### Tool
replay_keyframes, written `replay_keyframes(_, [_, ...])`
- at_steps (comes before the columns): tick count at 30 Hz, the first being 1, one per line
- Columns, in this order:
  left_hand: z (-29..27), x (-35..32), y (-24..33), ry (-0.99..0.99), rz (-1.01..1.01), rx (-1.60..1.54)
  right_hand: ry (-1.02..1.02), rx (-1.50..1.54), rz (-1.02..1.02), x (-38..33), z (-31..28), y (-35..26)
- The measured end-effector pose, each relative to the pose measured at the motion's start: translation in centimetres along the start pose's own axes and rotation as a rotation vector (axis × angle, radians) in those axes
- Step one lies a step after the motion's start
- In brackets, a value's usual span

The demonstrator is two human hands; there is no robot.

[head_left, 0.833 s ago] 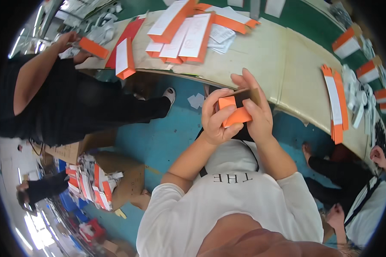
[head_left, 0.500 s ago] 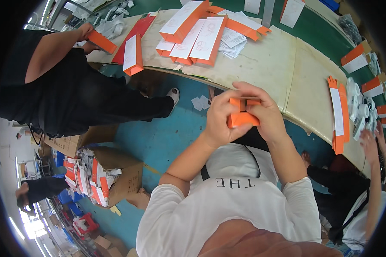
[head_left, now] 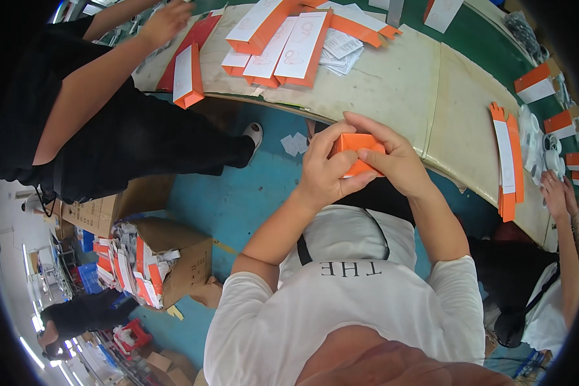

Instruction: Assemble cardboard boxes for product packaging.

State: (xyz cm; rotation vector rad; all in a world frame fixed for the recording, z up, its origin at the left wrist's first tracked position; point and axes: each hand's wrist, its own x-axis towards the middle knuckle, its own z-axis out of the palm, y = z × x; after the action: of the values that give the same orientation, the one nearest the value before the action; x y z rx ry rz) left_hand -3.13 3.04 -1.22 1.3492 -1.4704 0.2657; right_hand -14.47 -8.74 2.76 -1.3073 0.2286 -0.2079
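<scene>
Just in front of my body, off the near edge of the table, I hold an orange carton between both hands. Its orange end faces up at me and looks folded closed. My left hand wraps the carton's left side, with the thumb at its near edge. My right hand grips the right side, its thumb pressing on the end face and its fingers along the far side. The carton's lower part is hidden.
Several open-ended white-and-orange boxes lie on the pale table beside folded leaflets. Another box sits near a left co-worker's arm. Flat cartons and another person's hands are at right. A packed cardboard box stands behind left.
The carton's end, with flaps standing open before, is now closed under my thumbs. The left co-worker's hand has moved farther back, and the orange box it held no longer shows.
</scene>
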Motion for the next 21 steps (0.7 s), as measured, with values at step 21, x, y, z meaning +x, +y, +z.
replay_keyframes(21, [-3.9, -9.5, -8.1, 0.670, -1.403, -1.465, 0.313, -1.529, -0.575, 16.7, -10.3, 2.5])
